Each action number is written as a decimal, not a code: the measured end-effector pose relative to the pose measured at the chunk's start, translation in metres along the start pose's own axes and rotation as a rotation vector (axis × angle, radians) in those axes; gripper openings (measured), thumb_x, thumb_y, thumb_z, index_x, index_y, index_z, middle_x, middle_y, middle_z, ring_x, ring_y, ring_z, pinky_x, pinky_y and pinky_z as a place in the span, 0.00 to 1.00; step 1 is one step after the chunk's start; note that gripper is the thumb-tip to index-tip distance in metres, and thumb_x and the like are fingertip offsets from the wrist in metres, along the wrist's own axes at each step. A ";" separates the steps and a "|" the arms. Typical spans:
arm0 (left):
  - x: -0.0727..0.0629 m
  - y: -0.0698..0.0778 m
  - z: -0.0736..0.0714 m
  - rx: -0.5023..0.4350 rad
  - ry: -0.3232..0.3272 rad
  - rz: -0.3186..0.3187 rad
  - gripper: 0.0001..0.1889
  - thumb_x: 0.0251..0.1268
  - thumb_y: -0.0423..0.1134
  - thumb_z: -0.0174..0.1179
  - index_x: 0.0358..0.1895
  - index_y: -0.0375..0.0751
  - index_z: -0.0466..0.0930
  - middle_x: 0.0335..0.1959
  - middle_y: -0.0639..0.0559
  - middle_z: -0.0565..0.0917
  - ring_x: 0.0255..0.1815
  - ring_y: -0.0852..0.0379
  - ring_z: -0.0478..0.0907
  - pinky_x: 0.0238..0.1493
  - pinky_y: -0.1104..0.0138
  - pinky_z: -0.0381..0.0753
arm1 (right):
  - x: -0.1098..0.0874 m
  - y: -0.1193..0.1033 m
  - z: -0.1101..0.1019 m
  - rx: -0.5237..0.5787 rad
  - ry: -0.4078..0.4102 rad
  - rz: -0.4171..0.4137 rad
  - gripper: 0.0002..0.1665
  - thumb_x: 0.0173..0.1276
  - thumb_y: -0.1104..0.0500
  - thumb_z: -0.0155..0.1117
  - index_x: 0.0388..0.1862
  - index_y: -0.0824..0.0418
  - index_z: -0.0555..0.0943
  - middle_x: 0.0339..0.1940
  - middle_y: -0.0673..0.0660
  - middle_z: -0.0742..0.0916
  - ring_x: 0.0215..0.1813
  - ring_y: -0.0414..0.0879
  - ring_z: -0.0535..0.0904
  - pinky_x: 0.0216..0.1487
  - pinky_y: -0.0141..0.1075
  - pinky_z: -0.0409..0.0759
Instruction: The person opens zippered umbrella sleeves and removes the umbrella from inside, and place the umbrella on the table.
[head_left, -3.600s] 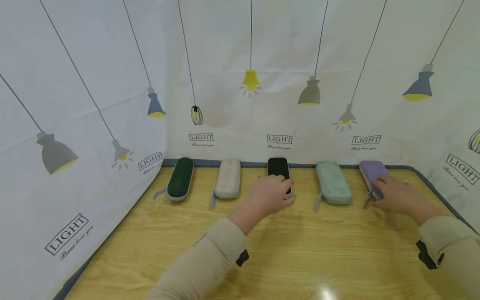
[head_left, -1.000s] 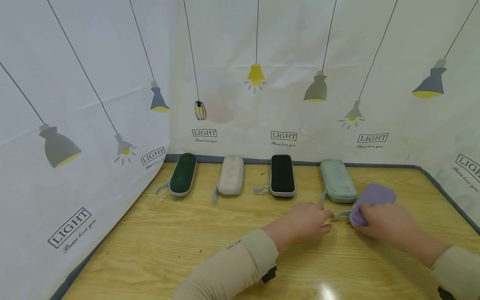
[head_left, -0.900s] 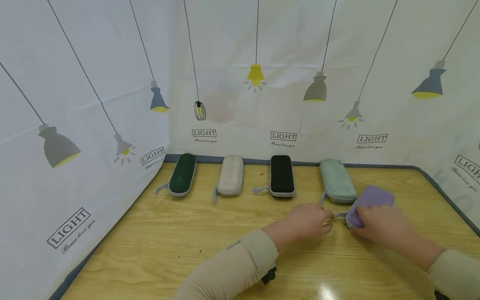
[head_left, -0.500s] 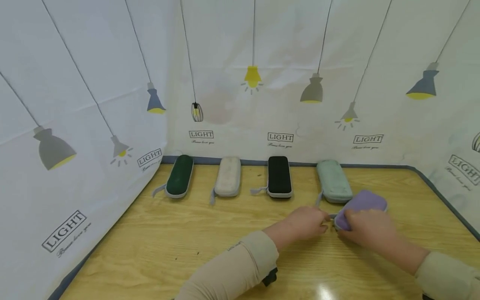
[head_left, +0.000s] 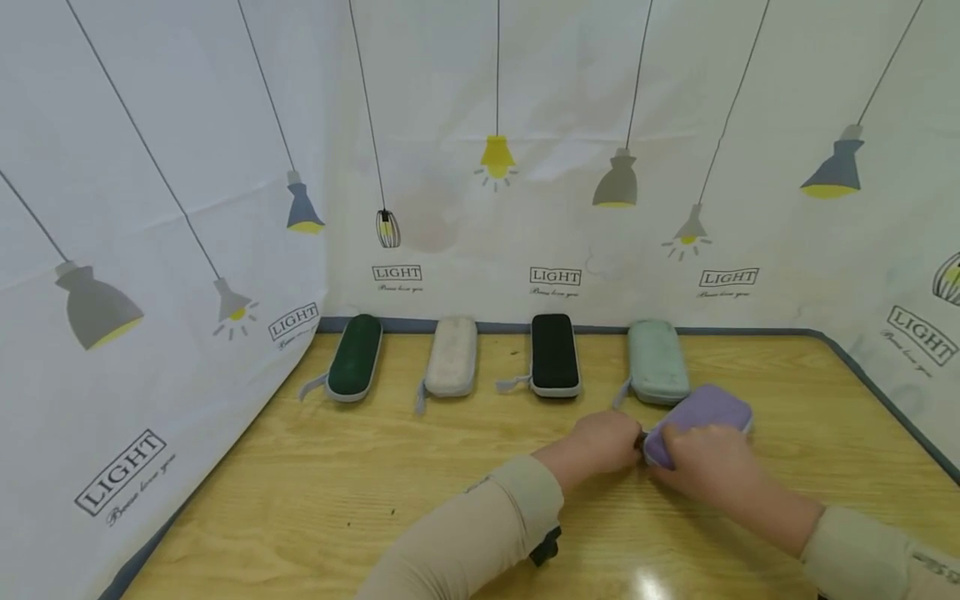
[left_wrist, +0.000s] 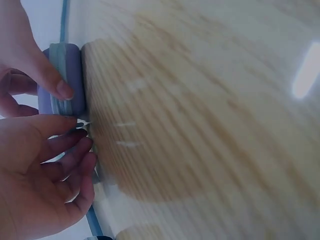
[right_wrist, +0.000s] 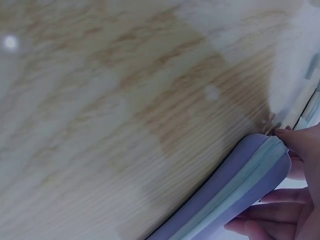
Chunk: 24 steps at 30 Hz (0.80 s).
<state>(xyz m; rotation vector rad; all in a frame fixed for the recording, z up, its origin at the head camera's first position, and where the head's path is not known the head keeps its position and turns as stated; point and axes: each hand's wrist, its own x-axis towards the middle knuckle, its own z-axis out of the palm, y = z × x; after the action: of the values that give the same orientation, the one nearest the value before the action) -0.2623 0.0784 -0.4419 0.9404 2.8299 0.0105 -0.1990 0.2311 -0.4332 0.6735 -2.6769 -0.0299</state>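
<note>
A purple zip case (head_left: 708, 410) with a pale zip band sits at an angle in front of the mint case. My right hand (head_left: 716, 462) grips its near end; in the left wrist view the thumb (left_wrist: 60, 89) presses on the zip band. My left hand (head_left: 609, 440) is right up against that end. In the left wrist view, its thumb and forefinger pinch the small zip pull strap (left_wrist: 81, 124) just below the case, while the other fingers curl loosely. The strap is mostly hidden by the fingers.
Along the back of the wooden table (head_left: 315, 483) lie a dark green case (head_left: 356, 357), a cream case (head_left: 452, 357), a black case (head_left: 555, 353) and a mint case (head_left: 658, 362), each with a strap. A white printed cloth (head_left: 450, 167) rises behind and at the sides.
The purple case, first at the far right of the row, has been turned and brought left and nearer. My left hand has left the black case and now holds the purple one's strap.
</note>
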 end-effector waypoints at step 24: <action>-0.042 -0.042 -0.005 0.144 0.038 0.001 0.11 0.71 0.47 0.57 0.30 0.53 0.82 0.26 0.61 0.79 0.25 0.64 0.74 0.26 0.67 0.75 | 0.008 -0.044 -0.005 -0.146 0.116 -0.240 0.28 0.50 0.40 0.75 0.31 0.64 0.82 0.13 0.55 0.75 0.15 0.47 0.70 0.13 0.39 0.66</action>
<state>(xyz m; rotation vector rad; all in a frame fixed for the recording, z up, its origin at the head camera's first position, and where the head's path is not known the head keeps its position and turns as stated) -0.2552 0.0198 -0.4329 0.9800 2.8977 -0.1789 -0.1838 0.1885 -0.4302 0.9146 -2.4425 -0.2406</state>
